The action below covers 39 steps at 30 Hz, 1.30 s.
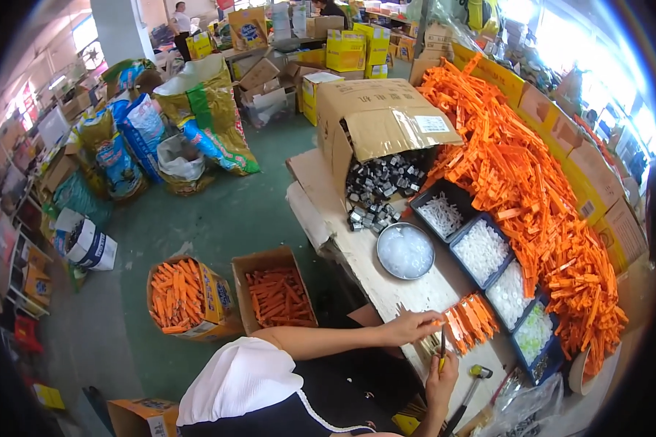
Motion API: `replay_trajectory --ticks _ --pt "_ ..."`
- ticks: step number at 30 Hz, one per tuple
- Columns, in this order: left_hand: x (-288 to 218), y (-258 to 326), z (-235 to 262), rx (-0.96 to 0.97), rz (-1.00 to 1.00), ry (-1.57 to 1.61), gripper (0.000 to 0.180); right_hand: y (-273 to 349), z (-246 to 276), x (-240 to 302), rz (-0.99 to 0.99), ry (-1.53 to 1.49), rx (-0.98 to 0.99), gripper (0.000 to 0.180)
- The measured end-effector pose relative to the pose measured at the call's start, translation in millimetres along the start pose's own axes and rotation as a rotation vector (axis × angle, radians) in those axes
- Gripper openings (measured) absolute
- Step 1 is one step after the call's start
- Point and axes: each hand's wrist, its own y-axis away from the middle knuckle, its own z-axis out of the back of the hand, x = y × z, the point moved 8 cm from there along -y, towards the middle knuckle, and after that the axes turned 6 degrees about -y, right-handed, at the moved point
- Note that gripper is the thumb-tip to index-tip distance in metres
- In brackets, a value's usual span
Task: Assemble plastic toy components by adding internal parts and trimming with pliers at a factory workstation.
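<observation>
Judging by two floor boxes [272, 295] of finished orange pieces against the huge unworked heap [539, 189], we are early, left hand [408, 326] pinching a piece from the row [468, 320], right hand [442, 375] closed on a thin tool [442, 344].

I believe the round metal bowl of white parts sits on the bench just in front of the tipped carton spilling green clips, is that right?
Not quite: the head view shows the tipped carton spilling dark grey metal pieces, not green clips. The round metal bowl of white parts does sit on the bench just in front of it.

Bare tabletop [408, 288] lies open between round bowl [405, 250] and orange pieces [468, 320].
</observation>
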Motion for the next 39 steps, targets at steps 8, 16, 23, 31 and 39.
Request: replay_trajectory --ticks 8,16,23,31,39 --pt "-21 22 11 -0.217 -0.264 -0.355 0.032 2 -4 20 0.032 -0.010 0.055 0.016" --pt "-9 26 3 -0.252 -0.193 -0.399 0.029 3 -9 14 0.061 0.041 0.108 0.013" --pt "-5 22 0 -0.236 -0.259 -0.466 0.029 6 -8 25 0.109 0.132 0.136 0.010" --pt "34 30 -28 0.449 0.420 0.656 0.018 14 -9 28 0.098 0.027 0.200 0.010" --pt "45 64 -50 0.652 0.582 1.030 0.016 38 -18 5 0.011 0.053 0.393 0.034"
